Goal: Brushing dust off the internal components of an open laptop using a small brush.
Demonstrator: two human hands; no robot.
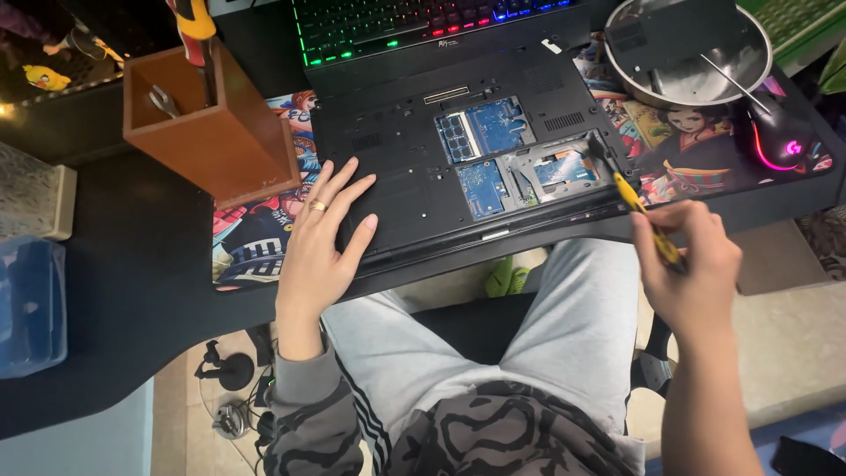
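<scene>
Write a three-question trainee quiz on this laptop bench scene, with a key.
1. True or false: the left hand lies flat on the underside of the upturned laptop.
2. The right hand holds which tool? A) scissors B) a yellow-handled screwdriver C) a soldering iron
3. Fill in: the screwdriver's tip points at the open bay on the laptop's ____ side, as seen by the head camera.

Key
1. True; the fingers are spread on the black cover.
2. B; the hand is closed around its handle.
3. Right, beside the exposed blue circuit boards.
</scene>
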